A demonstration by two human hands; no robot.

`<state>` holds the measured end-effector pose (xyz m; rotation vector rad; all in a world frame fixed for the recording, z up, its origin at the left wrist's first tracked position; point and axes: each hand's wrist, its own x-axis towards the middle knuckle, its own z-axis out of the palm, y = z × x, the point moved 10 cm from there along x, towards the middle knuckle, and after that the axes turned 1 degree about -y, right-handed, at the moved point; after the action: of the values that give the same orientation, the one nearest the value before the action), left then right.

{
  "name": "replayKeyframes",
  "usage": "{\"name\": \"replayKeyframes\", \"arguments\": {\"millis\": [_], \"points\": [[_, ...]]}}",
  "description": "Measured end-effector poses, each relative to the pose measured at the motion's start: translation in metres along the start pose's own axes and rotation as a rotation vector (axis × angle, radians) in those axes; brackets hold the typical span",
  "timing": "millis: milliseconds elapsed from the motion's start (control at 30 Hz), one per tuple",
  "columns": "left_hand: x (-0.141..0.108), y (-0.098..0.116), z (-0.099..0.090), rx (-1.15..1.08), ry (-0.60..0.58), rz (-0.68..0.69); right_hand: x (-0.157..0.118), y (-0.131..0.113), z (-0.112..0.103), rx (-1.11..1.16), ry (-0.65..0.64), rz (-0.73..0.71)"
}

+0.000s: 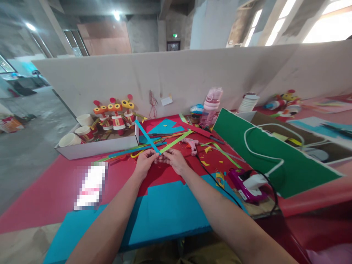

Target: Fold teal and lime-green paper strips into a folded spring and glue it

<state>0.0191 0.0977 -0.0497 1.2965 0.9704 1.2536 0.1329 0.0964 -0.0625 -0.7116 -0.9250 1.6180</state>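
Observation:
Near the table's middle, my left hand (147, 160) and my right hand (173, 160) pinch the meeting ends of two paper strips. The blue paper strip (147, 137) slants up to the left and the green paper strip (176, 142) up to the right, so together they form a V. Which fingers press on which strip at the joint I cannot tell. Just right of my right hand lies a pink glue gun (191, 145), its black cord running toward me. More coloured strips lie on the red tabletop beyond my hands, and a blue sheet (170, 205) lies under my forearms.
On the left, a white box (104, 149) holds paper cups (69, 140) and several robot-like figures (117, 116). A pink bottle (211, 106) stands at the back. To the right are a purple power strip (246, 185) and a green-sided box (264, 157). A partition (176, 73) rises behind.

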Motion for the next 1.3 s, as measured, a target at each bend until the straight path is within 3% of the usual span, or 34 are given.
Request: {"name": "replayKeyframes", "arguments": {"millis": [800,1167,1300], "points": [[-0.002,0.001,0.002,-0.001,-0.002,-0.039,0.0,0.002,0.0,-0.096,0.003,-0.02],[-0.007,0.004,0.011,-0.001,-0.032,-0.03,0.002,-0.008,-0.019,-0.138,0.194,-0.104],[-0.008,0.007,0.008,0.04,-0.006,-0.016,0.001,-0.01,-0.015,-0.145,0.169,-0.12]]}}
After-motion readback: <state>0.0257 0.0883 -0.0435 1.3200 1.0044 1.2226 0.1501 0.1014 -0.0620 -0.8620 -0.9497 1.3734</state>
